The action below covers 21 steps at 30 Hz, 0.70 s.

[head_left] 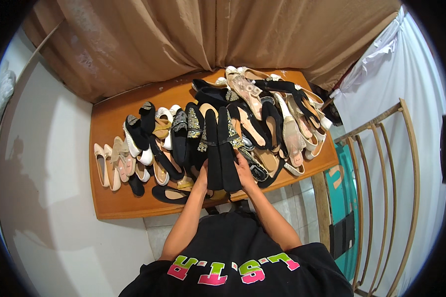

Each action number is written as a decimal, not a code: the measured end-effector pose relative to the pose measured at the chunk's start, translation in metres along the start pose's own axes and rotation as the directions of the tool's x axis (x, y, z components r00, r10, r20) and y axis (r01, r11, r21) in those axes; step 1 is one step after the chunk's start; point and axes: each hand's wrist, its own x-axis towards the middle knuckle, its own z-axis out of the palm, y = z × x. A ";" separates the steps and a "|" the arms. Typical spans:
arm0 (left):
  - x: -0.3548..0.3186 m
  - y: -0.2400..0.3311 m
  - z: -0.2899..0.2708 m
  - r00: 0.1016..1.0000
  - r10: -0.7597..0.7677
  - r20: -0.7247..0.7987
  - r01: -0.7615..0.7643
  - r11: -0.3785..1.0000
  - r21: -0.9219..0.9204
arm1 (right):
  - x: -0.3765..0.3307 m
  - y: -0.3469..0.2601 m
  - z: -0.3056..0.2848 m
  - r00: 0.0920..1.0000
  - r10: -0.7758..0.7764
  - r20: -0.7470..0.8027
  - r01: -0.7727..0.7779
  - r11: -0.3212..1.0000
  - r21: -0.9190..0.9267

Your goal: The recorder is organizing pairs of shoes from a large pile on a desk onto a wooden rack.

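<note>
Head view: left hand (202, 174) and right hand (243, 171) clasp two black shoes (214, 156) together; gold patterning (232, 130) shows at their sides.

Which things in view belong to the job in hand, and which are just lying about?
Job:
black pair of shoes, held by left hand and right hand
other shoes
wooden table beneath them

Apparently just around:
brown curtain
white cloth
wooden rack

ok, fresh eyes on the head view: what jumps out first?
Two black shoes, held side by side at centre by the left hand and right hand. Behind them, jumbled shoes crowd an orange-brown table; pink-and-green lettering brightens the black shirt below.
</note>
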 end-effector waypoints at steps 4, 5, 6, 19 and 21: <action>-0.007 -0.007 -0.010 0.997 0.014 0.080 -0.010 0.998 -0.058 | -0.011 0.007 0.001 0.999 0.027 -0.022 -0.028 0.998 -0.047; -0.008 -0.006 -0.008 0.998 -0.009 0.056 0.013 0.997 -0.081 | -0.013 0.008 -0.001 0.999 0.024 -0.036 -0.026 0.998 -0.052; -0.009 -0.006 -0.005 0.998 -0.016 0.067 0.022 0.996 -0.082 | -0.017 0.010 -0.002 0.997 0.025 -0.076 -0.029 0.998 -0.059; -0.033 0.021 0.090 0.953 0.212 0.218 -0.290 0.849 0.441 | -0.092 -0.035 -0.048 0.813 -0.354 -0.462 0.208 0.918 -0.337; -0.042 0.009 0.125 0.922 0.216 0.320 -0.332 0.866 0.373 | -0.120 -0.045 -0.062 0.691 -0.408 -0.597 0.291 0.913 -0.287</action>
